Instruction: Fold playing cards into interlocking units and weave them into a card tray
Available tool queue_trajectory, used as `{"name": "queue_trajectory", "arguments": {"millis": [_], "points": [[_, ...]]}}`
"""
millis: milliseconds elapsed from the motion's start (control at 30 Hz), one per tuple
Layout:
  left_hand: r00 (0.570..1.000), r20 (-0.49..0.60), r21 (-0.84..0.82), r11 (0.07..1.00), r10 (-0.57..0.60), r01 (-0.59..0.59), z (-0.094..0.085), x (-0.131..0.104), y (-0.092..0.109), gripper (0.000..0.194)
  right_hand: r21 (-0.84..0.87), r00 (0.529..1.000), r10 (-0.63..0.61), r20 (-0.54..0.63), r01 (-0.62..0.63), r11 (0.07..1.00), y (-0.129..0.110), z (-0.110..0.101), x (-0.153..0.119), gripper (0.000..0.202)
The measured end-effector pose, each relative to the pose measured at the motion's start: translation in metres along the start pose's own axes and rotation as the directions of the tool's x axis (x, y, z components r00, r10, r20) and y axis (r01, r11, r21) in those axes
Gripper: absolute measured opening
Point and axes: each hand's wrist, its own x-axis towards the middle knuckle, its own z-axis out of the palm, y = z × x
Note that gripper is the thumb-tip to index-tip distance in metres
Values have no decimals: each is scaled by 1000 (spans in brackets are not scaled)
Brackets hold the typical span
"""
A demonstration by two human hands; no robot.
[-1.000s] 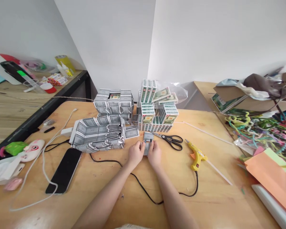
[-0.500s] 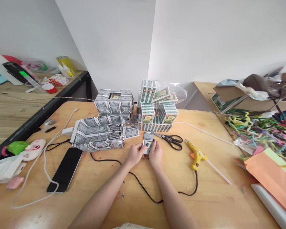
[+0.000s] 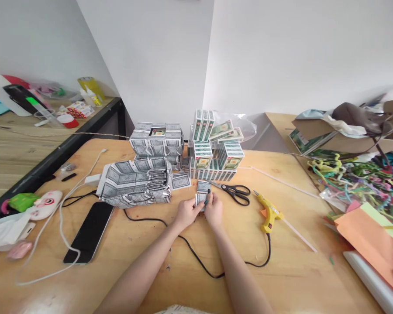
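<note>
Head view: we have a wooden table (image 3: 127, 253) under everything. By its far edge, abt midway along, stands a stack of card boxes (image 3: 203, 152). Left of that, also near the far edge, is a card-covered block (image 3: 157, 141), w/ a trough-like card-covered shell (image 3: 131, 199) in front of it, on the near side. Phone (image 3: 89, 233) lies slanted toward the left edge. Glue gun (image 3: 269, 213) lies toward the right edge, nozzle pointing to the far left corner. Scissors (image 3: 228, 189) sit b/w the gun & our work, tips pointing left.

Mid-table, L hand (image 3: 186, 213) is closed on the near left part of the card piece (image 3: 201, 192), thumb across its face. R hand (image 3: 213, 211) grips the right side, thumb at that edge. Undersides are hidden, so we can't tell how far the fingers wrap, or if the piece touches the wood.

Key relation: card piece is b/w both hands, long axis running from near edge to far edge, approx straight away from us. Its far end pokes out past our fingertips, just beside the scissor tips. Neither hand is nearer; both are in contact. One folded card or two overlapping? Can't tell.
</note>
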Motion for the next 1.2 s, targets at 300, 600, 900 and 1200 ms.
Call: {"name": "queue_trajectory", "arguments": {"millis": [300,600,900,1200], "points": [[983,-170,198,979,75,-40,-2,1,-1,31,-51,997,-75,-6,75,996,2,5,11,41],[968,-244,535,841,62,81,-8,34,-20,35,9,995,-76,64,76,997,2,2,16,42],[963,-248,672,734,102,95,-9,27,-7,11,117,992,-73,103,60,991,2,-2,14,43],[943,-326,316,948,70,38,-10,7,-20,34,292,992,-69,104,36,956,-1,-5,12,32]]}}
